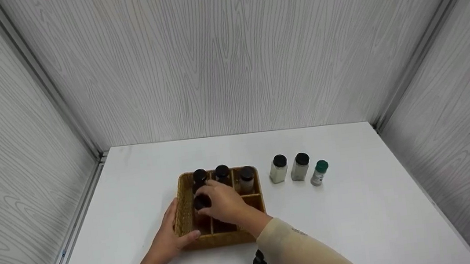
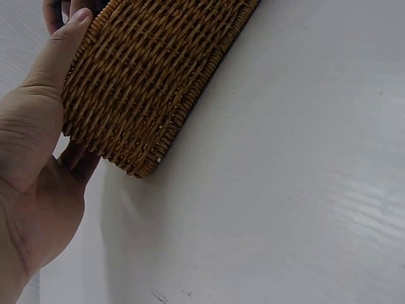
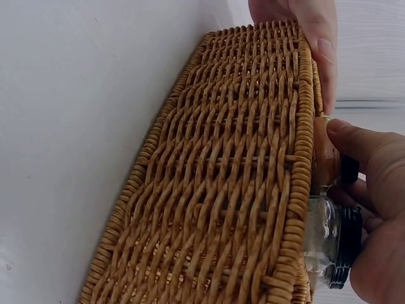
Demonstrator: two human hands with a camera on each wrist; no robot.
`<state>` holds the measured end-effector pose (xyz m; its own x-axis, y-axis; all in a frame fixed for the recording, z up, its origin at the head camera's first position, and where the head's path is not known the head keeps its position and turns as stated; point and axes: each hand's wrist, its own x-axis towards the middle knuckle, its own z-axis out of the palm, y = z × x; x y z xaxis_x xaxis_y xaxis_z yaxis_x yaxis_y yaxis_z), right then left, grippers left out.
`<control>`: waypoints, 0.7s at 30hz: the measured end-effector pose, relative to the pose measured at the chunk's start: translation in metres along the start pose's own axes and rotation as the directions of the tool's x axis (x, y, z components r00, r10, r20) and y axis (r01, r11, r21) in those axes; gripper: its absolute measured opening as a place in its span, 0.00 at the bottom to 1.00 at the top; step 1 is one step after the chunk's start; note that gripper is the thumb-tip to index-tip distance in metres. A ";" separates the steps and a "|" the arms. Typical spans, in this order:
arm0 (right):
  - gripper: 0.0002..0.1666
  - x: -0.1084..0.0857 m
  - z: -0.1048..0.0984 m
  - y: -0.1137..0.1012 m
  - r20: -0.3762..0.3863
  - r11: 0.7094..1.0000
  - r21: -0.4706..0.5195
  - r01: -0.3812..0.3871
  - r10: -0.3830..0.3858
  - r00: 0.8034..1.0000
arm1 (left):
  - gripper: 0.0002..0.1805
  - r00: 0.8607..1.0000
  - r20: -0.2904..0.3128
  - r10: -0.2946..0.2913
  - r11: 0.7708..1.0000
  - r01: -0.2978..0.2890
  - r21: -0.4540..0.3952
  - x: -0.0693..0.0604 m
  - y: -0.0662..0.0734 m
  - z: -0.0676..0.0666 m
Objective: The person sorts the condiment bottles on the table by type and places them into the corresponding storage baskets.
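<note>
A brown wicker basket (image 1: 225, 239) with dividers stands on the white table. My left hand (image 1: 168, 241) grips its front left corner, thumb over the front rim and fingers along the left side. With the thumb and fingers of my right hand (image 1: 225, 201), I pinch a spice jar (image 3: 326, 152) with a black lid and orange-brown contents. This jar sits partly below the rim in the left part of the basket. Along the back row stand a left jar (image 1: 199, 176), a middle jar (image 1: 222, 172) and a right jar (image 1: 246, 175), all black-lidded.
Right of the basket stand two black-lidded jars, one with pale contents (image 1: 278, 171) and one greyish (image 1: 300, 169), beside a smaller green-capped bottle (image 1: 319, 174). A small black object (image 1: 260, 261) shows beside my right sleeve. Wood-grain panels (image 1: 227, 62) enclose the table's back and sides.
</note>
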<state>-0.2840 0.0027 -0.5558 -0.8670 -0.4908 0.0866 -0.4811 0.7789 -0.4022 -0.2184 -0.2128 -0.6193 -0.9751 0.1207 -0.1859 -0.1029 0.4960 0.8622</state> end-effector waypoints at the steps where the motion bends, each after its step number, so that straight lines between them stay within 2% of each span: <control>1: 0.28 0.000 0.000 0.000 0.002 1.000 -0.003 0.002 -0.002 1.000 | 0.72 1.000 0.000 -0.002 1.000 0.002 -0.001 0.000 0.000 0.000; 10: 0.29 -0.001 -0.005 0.006 0.052 0.999 0.008 0.048 -0.048 0.997 | 0.72 1.000 0.003 -0.004 1.000 0.004 -0.004 0.000 -0.001 0.000; 17: 0.29 -0.002 -0.009 0.014 0.025 0.989 0.040 0.139 -0.140 0.990 | 0.72 1.000 0.007 -0.003 1.000 0.003 -0.014 -0.001 0.000 0.000; 21: 0.28 -0.004 -0.012 0.022 0.001 0.975 0.106 0.195 -0.196 0.981 | 0.72 1.000 0.007 -0.003 1.000 0.003 -0.011 -0.001 0.001 -0.001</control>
<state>-0.2924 0.0262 -0.5536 -0.7555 -0.6346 0.1631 -0.6246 0.6223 -0.4719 -0.2179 -0.2130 -0.6182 -0.9735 0.1251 -0.1914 -0.1078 0.4871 0.8667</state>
